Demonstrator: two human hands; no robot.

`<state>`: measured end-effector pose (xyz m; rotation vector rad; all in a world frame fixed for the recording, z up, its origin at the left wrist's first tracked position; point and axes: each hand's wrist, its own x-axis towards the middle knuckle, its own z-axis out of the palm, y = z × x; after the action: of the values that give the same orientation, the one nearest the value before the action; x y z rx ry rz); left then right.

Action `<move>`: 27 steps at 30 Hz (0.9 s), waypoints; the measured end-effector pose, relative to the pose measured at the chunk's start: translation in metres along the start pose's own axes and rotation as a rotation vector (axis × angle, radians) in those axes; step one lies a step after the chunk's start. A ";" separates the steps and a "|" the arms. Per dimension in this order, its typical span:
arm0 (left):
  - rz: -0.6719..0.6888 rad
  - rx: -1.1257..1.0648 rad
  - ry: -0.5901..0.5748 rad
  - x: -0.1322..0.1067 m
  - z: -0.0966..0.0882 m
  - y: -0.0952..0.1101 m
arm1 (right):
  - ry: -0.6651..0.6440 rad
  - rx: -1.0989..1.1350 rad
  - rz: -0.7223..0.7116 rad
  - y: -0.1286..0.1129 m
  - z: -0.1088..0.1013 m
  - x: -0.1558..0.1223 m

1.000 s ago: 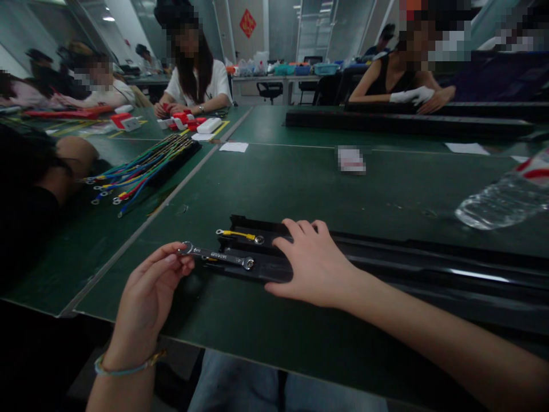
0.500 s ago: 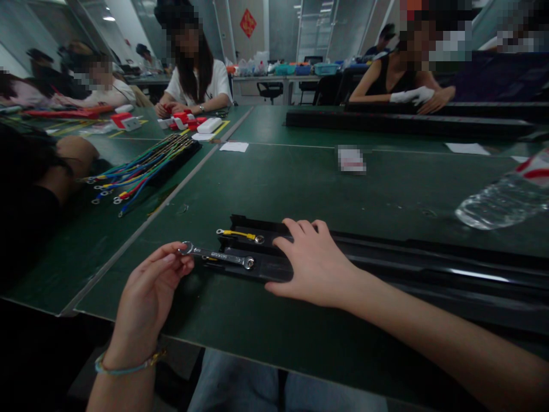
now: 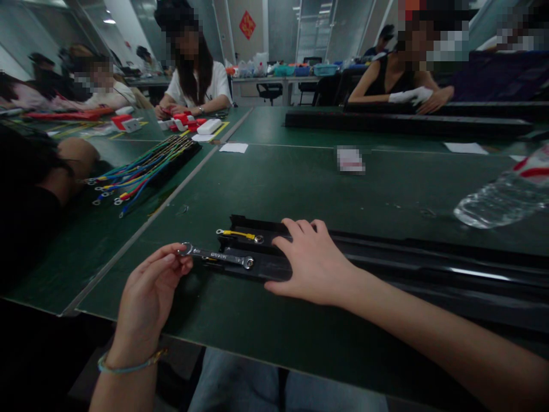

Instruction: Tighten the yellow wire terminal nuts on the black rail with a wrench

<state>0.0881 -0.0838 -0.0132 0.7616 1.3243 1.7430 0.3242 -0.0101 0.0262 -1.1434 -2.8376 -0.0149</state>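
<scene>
My left hand (image 3: 151,289) pinches the open end of a combination wrench (image 3: 218,255) between thumb and fingertips. The wrench's ring end sits around a bolt on the near long black rail (image 3: 274,267). My right hand (image 3: 315,263) spans the rails from above, thumb on the near side and fingers over the far side, gripping them. Left of that hand, a short yellow wire (image 3: 237,234) with ring terminals is fastened by a bolt in the far channel. Another yellow wire lies mostly hidden beneath the wrench.
A bundle of coloured wires (image 3: 146,166) lies to the left, beside another person's arm (image 3: 77,166). A plastic bottle (image 3: 501,197) lies at the right. Another black rail (image 3: 403,123) stretches across the far side, near a person with a white glove (image 3: 412,95).
</scene>
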 end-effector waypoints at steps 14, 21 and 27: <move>0.002 -0.029 -0.015 -0.001 0.001 0.000 | 0.027 0.017 -0.015 0.002 0.001 -0.001; 0.014 -0.037 -0.015 -0.001 0.000 -0.001 | 0.033 0.011 -0.014 0.000 0.002 0.000; 0.029 -0.037 -0.018 -0.001 0.001 -0.002 | 0.033 -0.001 -0.010 0.001 0.003 -0.001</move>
<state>0.0895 -0.0842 -0.0146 0.7771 1.2711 1.7747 0.3251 -0.0097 0.0235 -1.1181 -2.8145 -0.0352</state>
